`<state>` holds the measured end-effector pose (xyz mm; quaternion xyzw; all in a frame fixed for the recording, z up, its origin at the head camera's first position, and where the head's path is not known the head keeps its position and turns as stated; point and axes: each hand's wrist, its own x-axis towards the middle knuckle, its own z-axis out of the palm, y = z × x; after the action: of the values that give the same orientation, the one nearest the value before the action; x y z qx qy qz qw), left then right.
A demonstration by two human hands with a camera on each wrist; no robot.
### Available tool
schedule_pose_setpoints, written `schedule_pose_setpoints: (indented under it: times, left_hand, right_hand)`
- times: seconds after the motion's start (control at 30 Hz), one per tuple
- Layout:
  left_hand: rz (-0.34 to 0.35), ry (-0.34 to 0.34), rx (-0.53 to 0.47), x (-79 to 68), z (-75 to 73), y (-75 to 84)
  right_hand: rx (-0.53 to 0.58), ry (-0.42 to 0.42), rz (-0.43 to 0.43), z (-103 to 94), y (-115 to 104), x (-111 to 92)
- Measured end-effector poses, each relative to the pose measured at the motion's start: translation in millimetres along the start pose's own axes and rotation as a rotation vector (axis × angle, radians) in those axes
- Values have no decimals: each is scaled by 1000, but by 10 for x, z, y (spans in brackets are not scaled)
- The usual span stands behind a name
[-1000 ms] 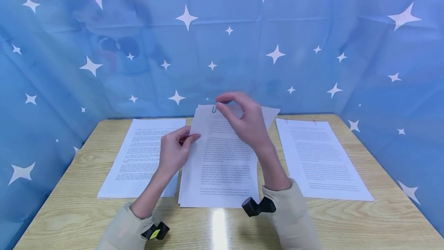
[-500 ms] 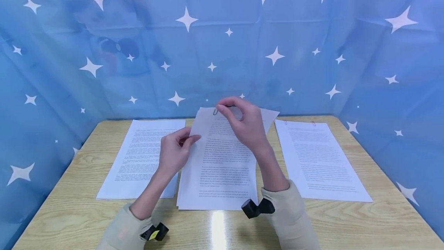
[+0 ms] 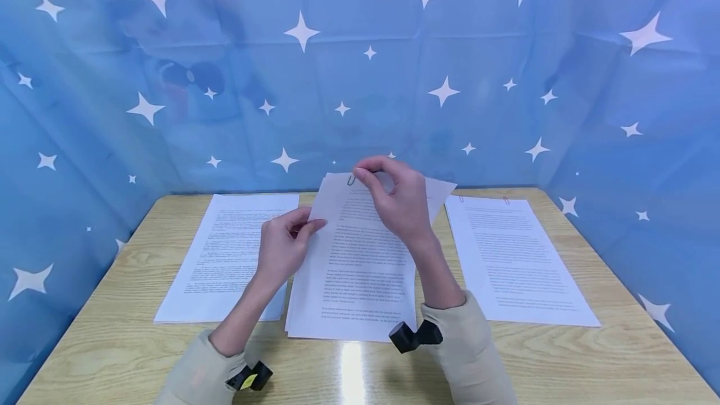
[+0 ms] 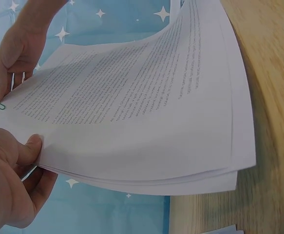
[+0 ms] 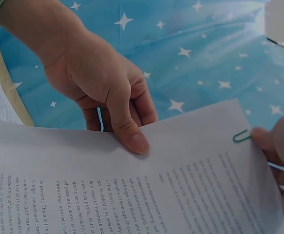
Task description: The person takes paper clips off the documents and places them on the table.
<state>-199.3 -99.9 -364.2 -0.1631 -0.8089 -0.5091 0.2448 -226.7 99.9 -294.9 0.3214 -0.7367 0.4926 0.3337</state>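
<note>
At the middle of the wooden table (image 3: 590, 367): pinched along its ten o'clock edge by the left hand (image 3: 284, 245), a white paper stack (image 3: 360, 292), printed in small dark lines, lifted and bowed at the far end, uneven at seven, with one corner jutting at two. Near its twelve, a green clip (image 3: 351, 181), held between thumb and finger of the right hand (image 3: 402, 205), with part of the top edge hidden behind. Around these: at nine, a printed pile (image 3: 225, 255), partly covered by the left hand; at twelve, a blue starry curtain (image 3: 337, 74); at three, a second pile (image 3: 523, 261) with two red clips (image 3: 506, 200).
</note>
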Motion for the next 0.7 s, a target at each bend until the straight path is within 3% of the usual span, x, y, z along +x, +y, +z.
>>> schedule_pose_setpoints:
  times: [0.23, 0.7]
  left_hand:
    - [-9, -7, 0, -7, -3, -14]
    - [-14, 9, -15, 3, -10, -34]
  right_hand:
    - [29, 61, -39, -60, 11, 17]
    - [54, 88, 19, -212, -32, 24]
